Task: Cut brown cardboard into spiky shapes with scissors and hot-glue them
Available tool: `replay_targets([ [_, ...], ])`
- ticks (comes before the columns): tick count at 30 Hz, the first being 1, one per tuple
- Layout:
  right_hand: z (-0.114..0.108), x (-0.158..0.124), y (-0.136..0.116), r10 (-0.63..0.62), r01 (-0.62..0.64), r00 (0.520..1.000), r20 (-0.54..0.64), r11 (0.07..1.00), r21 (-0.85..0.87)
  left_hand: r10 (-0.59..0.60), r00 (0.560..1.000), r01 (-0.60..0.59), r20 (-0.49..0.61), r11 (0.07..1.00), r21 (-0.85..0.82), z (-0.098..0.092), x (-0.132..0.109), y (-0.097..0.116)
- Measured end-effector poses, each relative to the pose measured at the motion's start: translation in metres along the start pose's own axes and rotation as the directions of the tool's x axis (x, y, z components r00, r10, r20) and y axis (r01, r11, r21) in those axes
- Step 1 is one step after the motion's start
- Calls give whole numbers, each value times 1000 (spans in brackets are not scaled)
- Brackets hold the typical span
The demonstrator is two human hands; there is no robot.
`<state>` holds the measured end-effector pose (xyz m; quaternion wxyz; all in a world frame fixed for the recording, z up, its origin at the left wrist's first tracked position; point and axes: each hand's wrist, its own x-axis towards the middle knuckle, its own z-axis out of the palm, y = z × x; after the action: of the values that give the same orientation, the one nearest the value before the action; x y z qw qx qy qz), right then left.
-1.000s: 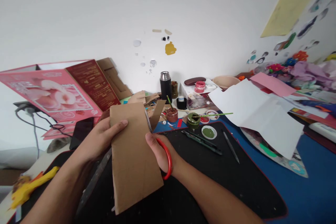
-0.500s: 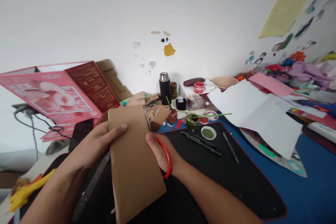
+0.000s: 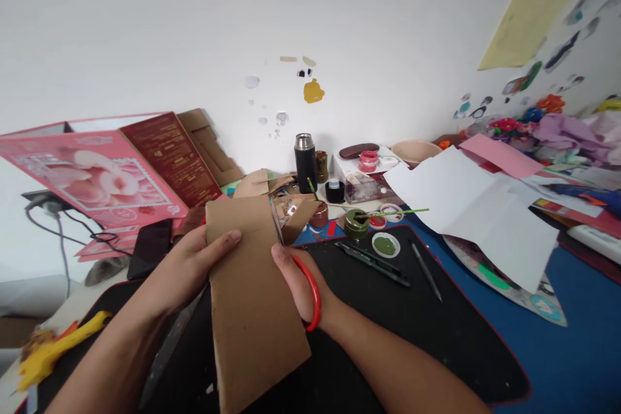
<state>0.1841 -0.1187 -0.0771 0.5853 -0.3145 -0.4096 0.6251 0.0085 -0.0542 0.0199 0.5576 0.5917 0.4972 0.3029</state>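
A brown piece of cardboard (image 3: pixel 257 310) is held up over the black mat, tilted toward me. My left hand (image 3: pixel 194 265) grips its left edge, thumb flat on the front and the other fingers hidden behind. In my right hand (image 3: pixel 303 284) is a pair of scissors (image 3: pixel 316 301) with red handles, closed around by the fingers. The scissor blades point up and away along the cardboard's right edge. A brown cardboard strip (image 3: pixel 305 217) hangs beside the blades on the right; whether it is still joined to the piece I cannot tell.
On the black mat (image 3: pixel 460 349) lie a dark green cutter (image 3: pixel 373 263), a grey pen (image 3: pixel 425 270) and a lid of green paint (image 3: pixel 385 245). Behind stand a green paint jar (image 3: pixel 356 223) and a black flask (image 3: pixel 305 165). A yellow glue gun (image 3: pixel 58 349) sits left, white paper (image 3: pixel 466 194) right.
Both hands, the cardboard and the scissors have shifted slightly to the right. The strip by the blades has also moved a little to the right.
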Motion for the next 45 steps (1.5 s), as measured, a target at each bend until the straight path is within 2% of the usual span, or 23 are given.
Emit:
replay_targets([
  [9, 8, -3, -6, -4, 5, 1000, -13, 995, 96, -38, 999, 37, -29, 999, -31, 6, -1, 6],
  [17, 9, -5, -2, -10, 11, 998, -55, 1000, 17, -43, 998, 42, -46, 999, -31, 7, -1, 5],
  [24, 9, -5, -2, -5, 6, 998, -62, 1000, 19, -55, 998, 54, -8, 998, -32, 1, 4, 0],
  [30, 6, -3, -9, -27, 26, 999, 24, 997, 69, -17, 999, 16, -31, 999, -43, 3, 1, 3],
  [37, 1, -1, -12, -26, 25, 997, 74, 1000, 5, -2, 1000, 2, -17, 1000, -3, -5, 0, 1],
  [41, 0, 1, -14, -28, 21, 994, 110, 998, 67, -52, 999, 53, 11, 998, -39, 0, -1, 3],
  [45, 0, 3, -16, -17, -3, 992, 126, 987, 160, -131, 990, 138, 54, 979, -151, 3, -1, 2],
])
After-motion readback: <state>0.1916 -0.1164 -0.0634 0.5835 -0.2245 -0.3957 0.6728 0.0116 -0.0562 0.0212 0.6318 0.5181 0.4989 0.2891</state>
